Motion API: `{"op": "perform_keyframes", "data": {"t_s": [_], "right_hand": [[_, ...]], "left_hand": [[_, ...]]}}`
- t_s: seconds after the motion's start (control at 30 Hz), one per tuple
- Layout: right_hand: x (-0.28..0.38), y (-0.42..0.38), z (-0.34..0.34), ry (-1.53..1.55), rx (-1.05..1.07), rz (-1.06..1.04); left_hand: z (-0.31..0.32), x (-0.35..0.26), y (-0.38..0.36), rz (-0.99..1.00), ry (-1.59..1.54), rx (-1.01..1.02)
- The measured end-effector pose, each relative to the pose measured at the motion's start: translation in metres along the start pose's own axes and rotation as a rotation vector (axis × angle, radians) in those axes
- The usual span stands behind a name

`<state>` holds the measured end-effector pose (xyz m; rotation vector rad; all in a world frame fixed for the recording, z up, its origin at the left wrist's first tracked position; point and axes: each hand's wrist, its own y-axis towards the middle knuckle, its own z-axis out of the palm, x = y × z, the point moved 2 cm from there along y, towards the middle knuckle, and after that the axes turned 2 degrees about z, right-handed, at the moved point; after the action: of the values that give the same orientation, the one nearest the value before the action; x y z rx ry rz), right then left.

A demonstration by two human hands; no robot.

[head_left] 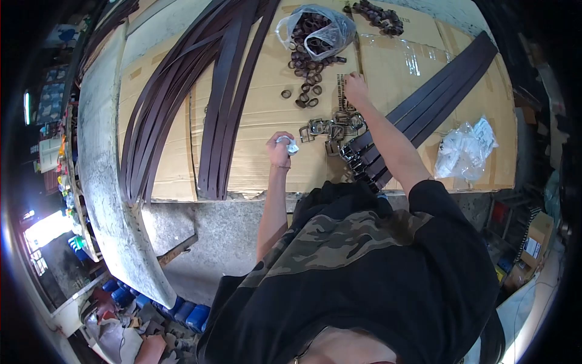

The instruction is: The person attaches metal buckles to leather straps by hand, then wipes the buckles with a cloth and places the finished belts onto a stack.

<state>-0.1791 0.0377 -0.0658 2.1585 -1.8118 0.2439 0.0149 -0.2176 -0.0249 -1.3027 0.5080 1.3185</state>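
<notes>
My left hand is closed around a small white crumpled-looking piece, held over the cardboard left of the metal buckles. My right hand reaches past the buckles with its fingers curled together; whatever is in them, if anything, is hidden. Near it, dark leather belt loops lie scattered, spilling from a clear plastic bag. Under my right forearm, dark belt straps run diagonally, with buckles at their near ends.
Cardboard covers the table. Long dark leather strips lie on the left, and more loops sit at the far edge. A clear bag with white contents rests at right. Leather scraps and blue containers are on the floor.
</notes>
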Motion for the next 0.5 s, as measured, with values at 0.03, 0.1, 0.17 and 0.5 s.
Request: {"op": "perform_keyframes", "data": {"t_s": [0.03,0.1,0.17,0.5], "right_hand": [[0.002,0.0,0.0,0.009,0.002,-0.003],[0.004,0.0,-0.003,0.092,0.23,0.015],[0.004,-0.005,-0.009,0.306,0.246,0.129],[0.065,-0.124,-0.117,2.017,0.228,0.66]], "left_hand": [[-0.002,-0.003,-0.003,0.002,0.006,-0.007],[0.001,-0.012,-0.011,-0.053,-0.429,-0.026],[0.018,-0.032,-0.016,-0.079,-0.417,-0.108],[0.142,-0.049,-0.004,0.023,-0.107,-0.032]]}}
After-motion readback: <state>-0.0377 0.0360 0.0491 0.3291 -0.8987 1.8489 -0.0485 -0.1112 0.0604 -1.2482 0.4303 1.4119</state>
